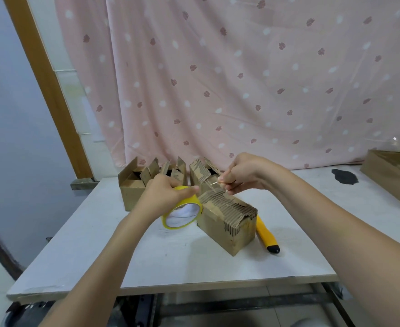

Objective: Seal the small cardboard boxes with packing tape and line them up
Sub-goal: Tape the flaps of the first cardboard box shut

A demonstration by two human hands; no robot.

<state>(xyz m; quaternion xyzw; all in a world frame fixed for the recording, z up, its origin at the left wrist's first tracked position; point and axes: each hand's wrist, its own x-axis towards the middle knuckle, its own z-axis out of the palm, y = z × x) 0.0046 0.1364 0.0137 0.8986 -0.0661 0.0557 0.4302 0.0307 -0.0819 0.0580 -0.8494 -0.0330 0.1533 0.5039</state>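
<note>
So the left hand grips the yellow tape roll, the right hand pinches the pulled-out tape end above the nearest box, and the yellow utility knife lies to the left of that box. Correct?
Not quite. The head view shows the yellow utility knife lying to the right of the nearest box, not left. The rest holds: left hand grips the yellow tape roll, right hand pinches the tape end above the box.

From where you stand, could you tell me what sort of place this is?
Probably a makeshift home packing corner: a plain white table with small cardboard boxes, a tape roll, and a pink curtain behind.
</note>
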